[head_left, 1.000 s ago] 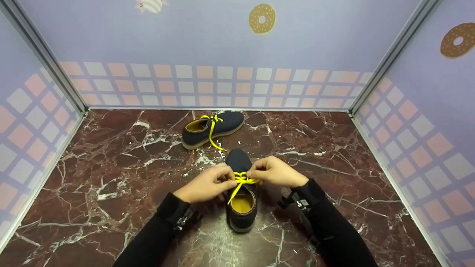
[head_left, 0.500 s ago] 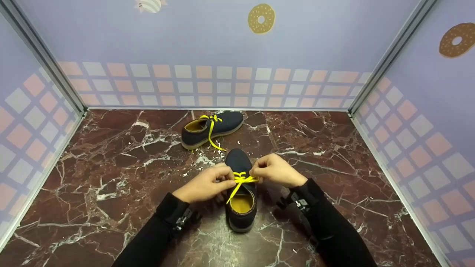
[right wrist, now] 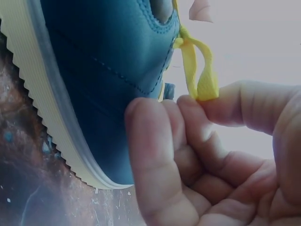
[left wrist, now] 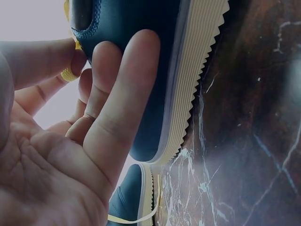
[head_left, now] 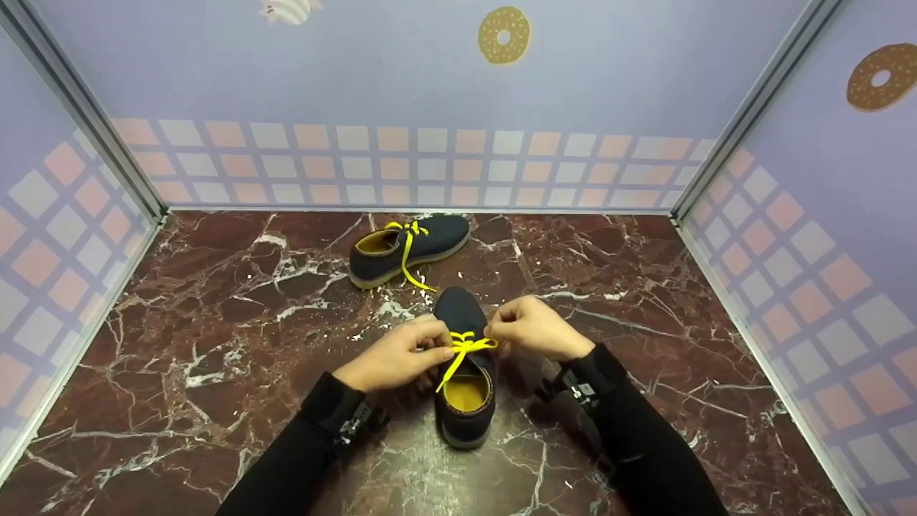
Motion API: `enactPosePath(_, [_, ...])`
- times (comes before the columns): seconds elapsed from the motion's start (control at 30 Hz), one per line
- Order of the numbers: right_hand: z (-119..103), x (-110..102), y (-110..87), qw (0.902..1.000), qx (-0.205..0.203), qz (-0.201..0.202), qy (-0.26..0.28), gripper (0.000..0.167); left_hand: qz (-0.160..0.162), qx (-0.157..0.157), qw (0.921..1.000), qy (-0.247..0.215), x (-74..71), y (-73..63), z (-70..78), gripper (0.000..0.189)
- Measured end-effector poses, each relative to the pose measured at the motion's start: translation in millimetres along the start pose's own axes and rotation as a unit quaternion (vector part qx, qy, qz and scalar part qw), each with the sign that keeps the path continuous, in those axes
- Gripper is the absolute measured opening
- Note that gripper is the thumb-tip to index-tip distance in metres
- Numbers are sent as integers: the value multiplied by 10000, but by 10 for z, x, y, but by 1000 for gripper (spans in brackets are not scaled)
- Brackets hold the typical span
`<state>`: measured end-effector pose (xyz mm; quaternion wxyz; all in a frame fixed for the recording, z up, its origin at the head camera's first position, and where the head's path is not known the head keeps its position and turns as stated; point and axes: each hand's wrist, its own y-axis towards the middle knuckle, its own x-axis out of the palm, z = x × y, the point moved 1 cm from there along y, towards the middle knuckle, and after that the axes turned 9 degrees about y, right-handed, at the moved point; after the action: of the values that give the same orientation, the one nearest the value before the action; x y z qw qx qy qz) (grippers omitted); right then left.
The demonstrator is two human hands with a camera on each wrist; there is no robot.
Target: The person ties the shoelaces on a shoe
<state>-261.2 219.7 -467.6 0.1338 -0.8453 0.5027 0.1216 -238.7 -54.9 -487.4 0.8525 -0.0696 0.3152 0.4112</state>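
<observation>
A person's hands work at the yellow lace (head_left: 473,346) of a dark shoe (head_left: 459,309) that sits upright on a marbled surface (head_left: 215,322), its toe pointing away and its yellow-lined opening toward the wearer of the black sleeves (head_left: 659,444). The left hand (head_left: 397,355), on the shoe's left side, pinches the lace between thumb and index finger, while its other fingers lie alongside the shoe's flank. Opposite, the right hand (head_left: 541,330) pinches a loop of the lace at its end, thumb against index finger, the remaining fingers curled beside the shoe. A loose lace end (head_left: 450,376) slants back toward the shoe's opening. Beyond, to the left, a matching shoe (head_left: 444,240) stands near the pale purple back wall (head_left: 401,79), toe to the right, its own yellow lace (head_left: 408,261) trailing onto the surface near the first shoe's toe.
</observation>
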Motion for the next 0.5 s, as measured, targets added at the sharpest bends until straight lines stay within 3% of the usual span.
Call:
enactPosePath(0.17, [-4,-37,-3,9995,179,-147,234,28,33,-20,10000,-39,-1,0,8,13])
enactPosePath(0.3, [-21,-87,-27,9975,262,-530,398,38,67,55,9999,54,-4,-1,8,13])
enactPosePath(0.5, [-33,-122,-64,9937,81,-1082,287,23,170,191,9992,304,-15,0,23,11])
